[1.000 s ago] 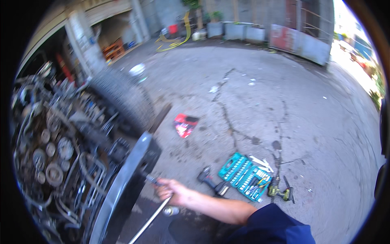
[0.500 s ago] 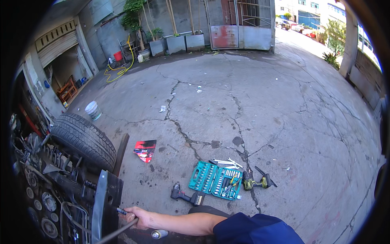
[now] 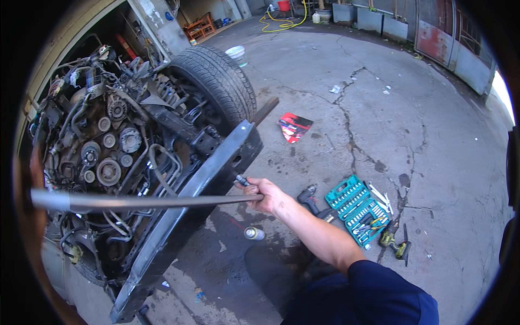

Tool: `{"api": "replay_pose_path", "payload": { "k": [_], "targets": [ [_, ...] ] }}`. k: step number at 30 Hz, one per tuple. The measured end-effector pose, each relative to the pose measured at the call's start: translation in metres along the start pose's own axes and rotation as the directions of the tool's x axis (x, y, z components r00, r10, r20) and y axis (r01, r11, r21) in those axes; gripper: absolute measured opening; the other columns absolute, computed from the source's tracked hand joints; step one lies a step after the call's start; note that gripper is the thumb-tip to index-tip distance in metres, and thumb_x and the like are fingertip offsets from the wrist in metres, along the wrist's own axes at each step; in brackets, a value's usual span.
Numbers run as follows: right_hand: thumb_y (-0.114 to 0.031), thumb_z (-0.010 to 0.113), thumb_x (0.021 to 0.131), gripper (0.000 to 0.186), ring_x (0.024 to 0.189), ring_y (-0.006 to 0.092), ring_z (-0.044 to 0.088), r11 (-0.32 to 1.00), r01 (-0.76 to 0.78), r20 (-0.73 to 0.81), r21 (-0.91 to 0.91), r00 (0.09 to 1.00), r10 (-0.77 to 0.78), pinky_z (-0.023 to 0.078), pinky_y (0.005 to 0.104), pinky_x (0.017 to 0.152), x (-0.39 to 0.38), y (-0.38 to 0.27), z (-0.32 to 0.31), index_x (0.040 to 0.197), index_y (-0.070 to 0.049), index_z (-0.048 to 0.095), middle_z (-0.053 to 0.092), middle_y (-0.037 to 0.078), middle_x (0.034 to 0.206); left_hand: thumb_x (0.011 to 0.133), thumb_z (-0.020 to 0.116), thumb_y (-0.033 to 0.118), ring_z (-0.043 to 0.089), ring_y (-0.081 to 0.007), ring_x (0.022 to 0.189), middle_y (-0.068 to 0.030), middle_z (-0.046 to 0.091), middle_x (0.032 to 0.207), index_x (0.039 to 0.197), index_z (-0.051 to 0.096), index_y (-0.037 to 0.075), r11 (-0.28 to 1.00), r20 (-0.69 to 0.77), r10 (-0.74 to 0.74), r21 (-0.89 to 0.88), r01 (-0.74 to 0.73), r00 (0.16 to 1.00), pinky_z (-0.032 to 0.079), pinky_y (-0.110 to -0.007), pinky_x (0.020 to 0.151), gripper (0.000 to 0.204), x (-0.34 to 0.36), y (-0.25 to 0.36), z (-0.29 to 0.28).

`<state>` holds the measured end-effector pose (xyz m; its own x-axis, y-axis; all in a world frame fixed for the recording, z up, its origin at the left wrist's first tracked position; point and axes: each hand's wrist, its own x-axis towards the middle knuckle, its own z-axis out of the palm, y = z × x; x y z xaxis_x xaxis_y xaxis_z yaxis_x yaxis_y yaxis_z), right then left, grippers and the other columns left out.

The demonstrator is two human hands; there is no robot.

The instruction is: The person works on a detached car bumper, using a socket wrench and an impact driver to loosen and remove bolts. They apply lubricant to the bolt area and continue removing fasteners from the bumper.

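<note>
My right hand (image 3: 262, 195) is closed around the right end of a long metal bar (image 3: 162, 202), beside a dark socket-like fitting (image 3: 242, 180). This fitting points at the face of a dark metal crossbeam (image 3: 189, 189) on the front of a stripped vehicle; whether it is seated there I cannot tell. At the far left rim, blurred and partly cut off, my left hand (image 3: 37, 176) is at the bar's other end and appears closed on it. Below my right wrist a spray can (image 3: 254, 233) is on the ground.
An exposed engine (image 3: 108, 141) with pulleys and hoses fills the left, with a tyre (image 3: 216, 81) behind the beam. On the cracked concrete are a teal socket set case (image 3: 355, 203), wrenches (image 3: 382, 196), two power drills (image 3: 309, 199), a red sheet (image 3: 294, 127) and a white bucket (image 3: 236, 54).
The view has swung left and down, bringing the engine, crossbeam and more of the bar into sight. My right hand still grips by the beam; my left hand now shows at the rim.
</note>
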<state>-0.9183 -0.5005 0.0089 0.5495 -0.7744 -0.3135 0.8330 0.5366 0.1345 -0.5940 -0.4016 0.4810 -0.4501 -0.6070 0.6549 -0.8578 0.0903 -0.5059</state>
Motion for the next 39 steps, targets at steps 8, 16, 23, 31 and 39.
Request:
{"api": "replay_pose_path", "payload": {
  "k": [8,16,23,31,39],
  "targets": [
    [-0.025,0.044,0.107,0.036,0.048,0.0025,0.039,0.995,0.030,0.017,-0.091,0.999,-0.029,0.034,0.0183,0.043,-0.002,0.001,0.000,0.113,0.009,0.055,0.037,-0.007,0.060,0.090,0.074,0.010,0.071,-0.0129,0.099,-0.0131,0.070,0.118,0.143,0.054,0.009,0.907,-0.049,0.173,0.397,-0.140,0.984,0.054,-0.025,0.082,0.056,-0.086,-0.033,-0.014],
    [-0.030,0.056,0.104,0.032,0.050,0.0032,0.031,0.694,0.296,-0.011,-0.657,0.916,-0.400,0.027,0.0200,0.045,-0.014,0.016,0.005,0.106,0.001,0.060,0.037,-0.007,0.063,0.084,0.074,0.011,0.053,-0.0292,0.067,-0.0086,0.050,0.067,0.070,0.054,0.008,0.863,-0.192,-0.281,0.379,0.335,0.940,0.042,-0.042,0.063,0.024,-0.330,0.094,0.057],
    [-0.028,0.060,0.103,0.032,0.051,0.0049,0.035,-0.006,0.303,0.225,-0.953,0.697,-0.681,0.029,0.0252,0.046,-0.008,0.026,0.000,0.111,0.002,0.066,0.042,-0.007,0.061,0.071,0.071,0.012,0.067,-0.0438,0.082,-0.0252,0.068,0.085,0.083,0.068,-0.001,0.503,0.738,-0.549,-0.085,0.860,0.393,0.051,-0.052,0.075,0.018,-0.559,0.302,0.309],
    [-0.031,0.055,0.104,0.038,0.074,0.0161,0.067,-0.196,0.039,0.139,-0.980,0.838,-0.528,0.052,0.0309,0.064,-0.017,0.001,0.016,0.107,0.005,0.065,0.065,0.007,0.077,0.085,0.073,0.029,0.069,-0.0423,0.094,-0.0224,0.072,0.091,0.101,0.068,0.005,0.380,0.962,-0.144,-0.161,0.911,0.230,0.052,-0.050,0.082,0.029,-0.583,0.369,0.402],
    [-0.024,0.054,0.104,0.028,0.052,0.0068,0.036,0.179,0.125,0.021,-0.976,0.869,-0.494,0.031,0.0268,0.048,-0.017,0.008,0.024,0.101,0.003,0.063,0.047,-0.003,0.067,0.075,0.082,0.025,0.069,-0.0424,0.077,-0.0247,0.069,0.077,0.085,0.072,0.002,0.474,0.835,-0.414,-0.142,0.869,0.362,0.053,-0.048,0.068,0.027,-0.560,0.254,0.300]
  ]
}}
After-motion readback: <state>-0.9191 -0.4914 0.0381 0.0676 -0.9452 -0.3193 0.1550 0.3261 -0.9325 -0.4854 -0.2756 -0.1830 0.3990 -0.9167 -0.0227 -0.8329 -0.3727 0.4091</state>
